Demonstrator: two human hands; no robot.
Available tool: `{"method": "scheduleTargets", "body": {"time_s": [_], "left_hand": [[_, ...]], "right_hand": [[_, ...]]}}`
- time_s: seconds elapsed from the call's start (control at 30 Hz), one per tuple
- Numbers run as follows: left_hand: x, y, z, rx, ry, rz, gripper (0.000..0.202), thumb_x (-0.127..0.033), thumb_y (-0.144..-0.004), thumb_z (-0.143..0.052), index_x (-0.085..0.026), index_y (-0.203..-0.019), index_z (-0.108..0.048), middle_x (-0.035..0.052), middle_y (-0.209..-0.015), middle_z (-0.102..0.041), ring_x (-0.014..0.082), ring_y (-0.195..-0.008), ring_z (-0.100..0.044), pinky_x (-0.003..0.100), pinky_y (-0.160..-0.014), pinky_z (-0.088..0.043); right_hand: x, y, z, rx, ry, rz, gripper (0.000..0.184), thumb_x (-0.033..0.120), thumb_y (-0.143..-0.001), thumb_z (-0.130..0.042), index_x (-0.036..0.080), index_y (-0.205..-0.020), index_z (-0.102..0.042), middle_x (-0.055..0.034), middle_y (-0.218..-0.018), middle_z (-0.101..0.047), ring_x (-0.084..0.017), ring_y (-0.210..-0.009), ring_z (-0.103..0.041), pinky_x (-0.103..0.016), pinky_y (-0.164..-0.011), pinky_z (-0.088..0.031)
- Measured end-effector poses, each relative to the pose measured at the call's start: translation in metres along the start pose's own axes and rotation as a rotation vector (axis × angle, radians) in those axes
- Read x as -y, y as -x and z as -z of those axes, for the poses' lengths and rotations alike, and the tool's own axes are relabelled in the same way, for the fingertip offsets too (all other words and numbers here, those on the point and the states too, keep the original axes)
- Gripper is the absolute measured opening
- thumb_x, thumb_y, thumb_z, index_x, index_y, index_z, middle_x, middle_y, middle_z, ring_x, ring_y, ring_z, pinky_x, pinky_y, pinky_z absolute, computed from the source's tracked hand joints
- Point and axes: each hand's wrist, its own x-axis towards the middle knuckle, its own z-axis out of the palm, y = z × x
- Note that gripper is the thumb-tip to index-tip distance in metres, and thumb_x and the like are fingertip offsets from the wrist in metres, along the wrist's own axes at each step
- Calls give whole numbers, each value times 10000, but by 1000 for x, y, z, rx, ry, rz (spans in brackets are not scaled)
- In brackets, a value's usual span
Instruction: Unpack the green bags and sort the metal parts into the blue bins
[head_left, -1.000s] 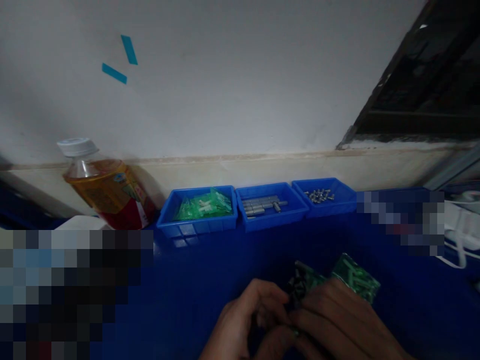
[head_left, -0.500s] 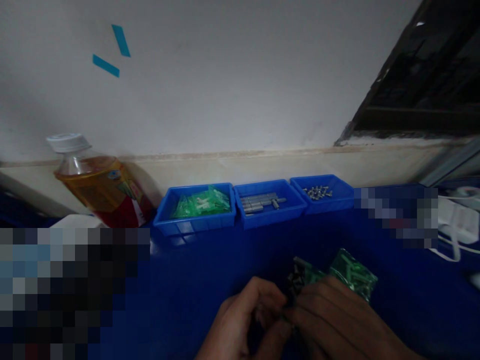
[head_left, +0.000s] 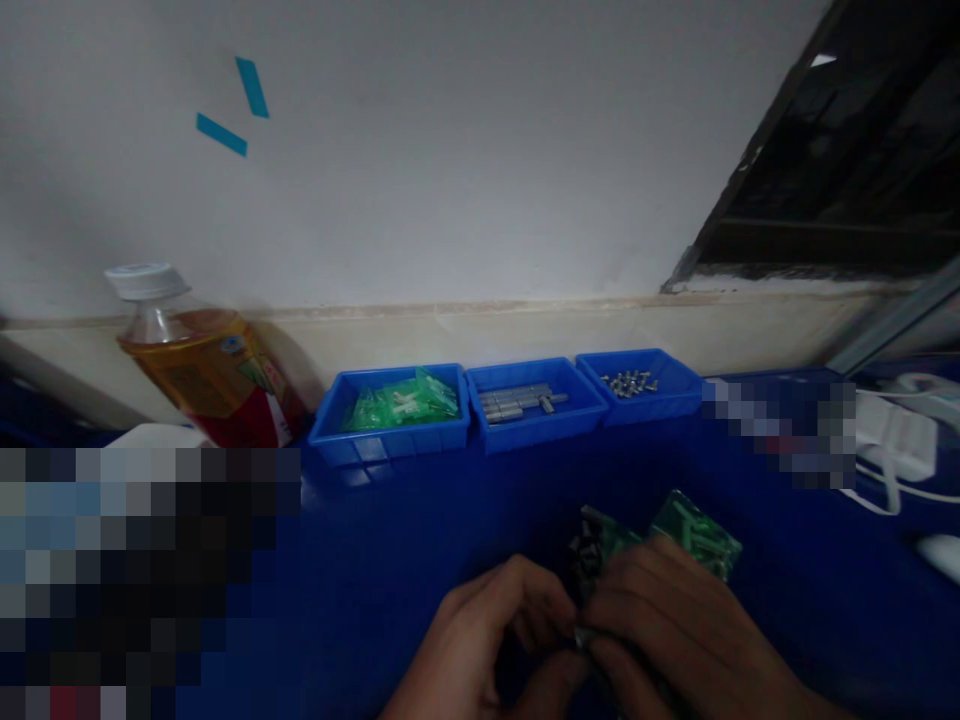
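Worktop in blue across the lower frame, bottle at left, three blue bins mid-frame (bags, pins, screws), left hand and right hand bottom centre, green packet just above the right knuckles, small part pinched between both hands' curled fingertips.

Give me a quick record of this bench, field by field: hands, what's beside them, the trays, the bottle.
left hand: fingers curled, pinching a small item, too dim to identify
right hand: pinches the same item
beside hands: green packets on the blue table
left tray: green bags
middle tray: metal rods
right tray: small screws
bottle: amber drink, white cap, far left by the wall
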Motion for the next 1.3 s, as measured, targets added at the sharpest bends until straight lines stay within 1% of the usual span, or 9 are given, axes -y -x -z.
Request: {"method": "scheduleTargets", "body": {"time_s": [0.33, 0.53, 0.6, 0.67, 0.8, 0.93, 1.03, 1.2, 1.3], "left_hand": [[-4, -2, 0, -4, -37, -28, 108, -192, -829, -495, -165, -725, -486, -29, -634, -463, 77, -571, -416, 170, -524, -366], [-3, -1, 1, 32, -106, -43, 174, -225, -883, -450, -157, -730, -497, -27, -626, -481, 78, -559, -425, 170, -504, -361], [1, 0, -1, 20, -173, -110, 129, -200, -877, -451, -158, -782, -528, -11, -681, -530, 89, -602, -477, 180, -553, -404], [6, 1, -4, -25, -274, -203, 123, -141, -834, -482, -171, -927, -557, 23, -833, -586, 124, -746, -538, 222, -678, -457], [17, 4, -12, -9, -545, -249, 475, -69, -797, -504, -270, -1227, -486, 60, -1184, -537, 214, -1045, -488, 377, -882, -432], [20, 5, -15, 28, -633, -221, 392, -74, -821, -500, -261, -1161, -548, 53, -1122, -576, 222, -1000, -498, 378, -844, -428], [18, 4, -14, 36, -639, -176, 274, -66, -820, -506, -226, -1019, -606, 44, -991, -606, 202, -902, -513, 340, -797, -424], [15, 6, -11, 122, -678, -176, 477, -32, -793, -507, -295, -1191, -519, 46, -1065, -569, 215, -917, -506, 374, -810, -404], [16, 7, -11, 153, -693, -218, 447, -35, -801, -500, -322, -1140, -546, 32, -1063, -562, 210, -912, -500, 362, -794, -388]], "right_hand": [[5, 1, 6, -1, 54, 11, 180, 133, -826, -489, 206, -968, -571, -8, -780, -689, -144, -722, -648, -270, -698, -517], [8, -2, 9, -28, 86, 102, 158, 113, -824, -479, 181, -932, -573, -34, -779, -684, -161, -748, -641, -309, -762, -485], [0, -6, 12, -38, 79, 117, 148, 114, -811, -491, 173, -914, -578, -44, -775, -670, -170, -746, -623, -322, -733, -471], [-19, -11, 18, -46, 111, 82, 118, 130, -813, -492, 172, -880, -580, -49, -763, -650, -172, -721, -596, -323, -686, -450], [-82, -28, 36, -46, 310, -198, 181, 251, -866, -442, 180, -787, -588, -69, -763, -640, -195, -729, -572, -333, -704, -423], [-157, -49, 52, 165, 380, -522, 271, 316, -850, -430, 156, -833, -647, -112, -886, -682, -239, -836, -602, -334, -755, -418], [-198, -62, 56, 356, 397, -660, 327, 340, -846, -428, 131, -916, -669, -120, -899, -692, -232, -825, -617, -301, -715, -417], [-226, -75, 44, 485, 413, -682, 316, 366, -813, -487, 141, -873, -701, -109, -824, -703, -213, -747, -623, -275, -646, -401], [-230, -80, 30, 497, 410, -672, 294, 363, -802, -509, 165, -883, -711, -95, -850, -710, -202, -753, -625, -261, -642, -394]]}}
